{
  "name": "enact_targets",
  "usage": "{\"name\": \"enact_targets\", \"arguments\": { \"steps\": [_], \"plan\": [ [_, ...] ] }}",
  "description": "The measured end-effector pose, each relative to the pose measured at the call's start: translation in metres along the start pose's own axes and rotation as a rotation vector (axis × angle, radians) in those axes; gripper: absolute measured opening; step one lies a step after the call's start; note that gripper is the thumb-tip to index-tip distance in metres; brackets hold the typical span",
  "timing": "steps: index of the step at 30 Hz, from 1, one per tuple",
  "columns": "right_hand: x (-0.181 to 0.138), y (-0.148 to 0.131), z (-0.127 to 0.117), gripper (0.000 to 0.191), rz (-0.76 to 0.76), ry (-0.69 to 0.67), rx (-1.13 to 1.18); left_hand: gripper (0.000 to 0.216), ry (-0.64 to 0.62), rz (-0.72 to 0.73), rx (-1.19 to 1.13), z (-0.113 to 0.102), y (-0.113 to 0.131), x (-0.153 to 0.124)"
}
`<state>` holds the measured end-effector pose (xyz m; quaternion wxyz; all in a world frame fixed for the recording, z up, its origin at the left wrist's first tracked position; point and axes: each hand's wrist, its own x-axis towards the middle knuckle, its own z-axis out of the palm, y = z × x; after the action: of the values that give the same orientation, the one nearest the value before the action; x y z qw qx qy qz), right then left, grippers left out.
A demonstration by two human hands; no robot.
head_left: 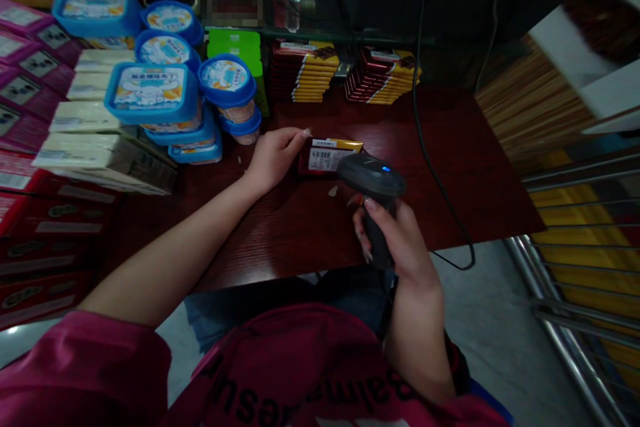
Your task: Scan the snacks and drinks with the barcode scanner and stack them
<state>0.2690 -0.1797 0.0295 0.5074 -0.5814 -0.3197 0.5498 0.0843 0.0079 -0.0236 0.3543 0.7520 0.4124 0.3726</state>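
Note:
My right hand [403,237] is wrapped around the handle of a black barcode scanner [373,177] with a small blue light on its head. The scanner's nose points left and overlaps the right part of a chocolate bar [320,159] in a dark red and yellow wrapper. That bar shows a white label with a barcode. My left hand [275,155] pinches the bar's upper left corner between thumb and fingers; some of those fingers are hidden. Under both hands is a dark red wooden desk [270,240].
Two stacks of similar bars, a left stack [303,77] and a right stack [383,80], stand behind. Blue-lidded tubs [150,90], pale cartons [95,147] and red boxes [55,227] crowd the left. A black cable [425,147] crosses the desk's right side, near a metal rack [555,320].

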Motion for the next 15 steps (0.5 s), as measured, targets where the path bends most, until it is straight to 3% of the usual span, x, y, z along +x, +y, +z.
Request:
{"name": "enact_targets", "arguments": {
  "steps": [9, 15],
  "plan": [
    [0.006, 0.004, 0.014, 0.046, 0.012, -0.005, 0.006, 0.053, -0.036, -0.014, -0.133, 0.000, -0.002, 0.002],
    [0.006, 0.002, 0.017, 0.044, -0.015, 0.030, 0.017, 0.031, -0.056, -0.028, -0.154, -0.001, 0.002, 0.001]
  ]
}}
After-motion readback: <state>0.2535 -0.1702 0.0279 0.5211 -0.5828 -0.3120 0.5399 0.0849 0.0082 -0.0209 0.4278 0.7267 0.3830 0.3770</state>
